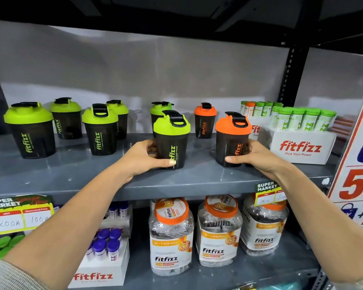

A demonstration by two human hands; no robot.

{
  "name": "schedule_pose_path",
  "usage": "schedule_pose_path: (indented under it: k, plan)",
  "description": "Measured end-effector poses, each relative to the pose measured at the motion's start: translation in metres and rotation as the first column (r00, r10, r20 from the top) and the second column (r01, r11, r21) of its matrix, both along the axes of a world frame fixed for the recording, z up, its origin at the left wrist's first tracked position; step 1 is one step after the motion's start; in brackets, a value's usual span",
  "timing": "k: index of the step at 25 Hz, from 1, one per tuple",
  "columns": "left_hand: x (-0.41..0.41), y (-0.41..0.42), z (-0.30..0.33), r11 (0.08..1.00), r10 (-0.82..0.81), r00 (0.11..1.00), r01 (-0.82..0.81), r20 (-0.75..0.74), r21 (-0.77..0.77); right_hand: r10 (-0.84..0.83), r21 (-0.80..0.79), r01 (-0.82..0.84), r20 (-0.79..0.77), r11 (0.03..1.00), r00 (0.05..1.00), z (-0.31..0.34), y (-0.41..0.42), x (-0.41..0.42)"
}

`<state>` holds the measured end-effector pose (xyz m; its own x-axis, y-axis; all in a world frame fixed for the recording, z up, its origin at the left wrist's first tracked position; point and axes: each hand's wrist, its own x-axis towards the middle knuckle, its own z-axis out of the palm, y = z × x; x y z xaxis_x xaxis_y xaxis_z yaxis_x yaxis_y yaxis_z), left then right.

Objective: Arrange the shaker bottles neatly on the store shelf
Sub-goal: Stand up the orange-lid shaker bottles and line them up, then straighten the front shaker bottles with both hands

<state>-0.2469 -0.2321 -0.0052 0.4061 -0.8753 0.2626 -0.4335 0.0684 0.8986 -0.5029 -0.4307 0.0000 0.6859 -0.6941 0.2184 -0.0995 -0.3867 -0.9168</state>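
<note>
Left hand (153, 154) wrapped around the green-lid shaker (172, 139), thumb across its front. Right hand (253, 156) closed on the orange-lid shaker (232, 139). Both shakers upright on the grey shelf (197, 181), near its front edge, left of the white fitfizz box (298, 146). Four more green-lid shakers (100, 128) farther left of the box, one green and one orange shaker (204, 120) behind the held pair.

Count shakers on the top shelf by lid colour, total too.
Green lid: 6, one in the left hand
Orange lid: 2, one in the right hand
Total: 8
</note>
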Motion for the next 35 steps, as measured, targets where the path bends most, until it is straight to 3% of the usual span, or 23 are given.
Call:
schedule_pose_path:
  k: [13,16,19,23,26,28,32,35]
  plan:
    - [-0.008,0.013,0.006,0.999,0.033,0.999,-0.033,-0.011,0.009,0.055,0.067,-0.053,-0.022,0.996,0.998,0.02,0.018,-0.012]
    - [-0.002,0.037,0.0,0.996,0.077,0.997,-0.077,0.008,-0.054,-0.058,0.034,0.054,0.137,0.998,0.989,0.036,0.044,-0.036]
    - [0.021,0.085,-0.006,0.945,0.254,0.966,-0.236,0.053,-0.228,-0.155,-0.017,0.173,0.363,0.985,0.919,0.037,0.102,-0.041]
    - [0.101,0.172,0.002,0.793,0.519,0.855,-0.474,0.016,-0.382,0.013,-0.077,0.031,0.508,0.997,0.862,0.02,0.199,0.027]
    - [0.166,0.216,0.012,0.669,0.683,0.727,-0.66,-0.066,-0.34,0.087,-0.069,-0.064,0.405,0.996,0.91,0.004,0.244,0.122]
    - [0.197,0.223,0.016,0.679,0.708,0.704,-0.699,-0.054,-0.224,0.066,-0.094,-0.039,0.304,0.995,0.95,0.001,0.253,0.182]
    - [0.239,0.216,0.015,0.881,0.472,0.881,-0.471,-0.028,0.036,-0.109,-0.09,0.121,0.126,0.989,0.986,0.016,0.23,0.26]
    - [0.257,0.205,0.015,0.938,0.331,0.941,-0.322,-0.062,0.125,-0.211,-0.062,0.211,0.01,0.975,0.977,0.021,0.197,0.293]
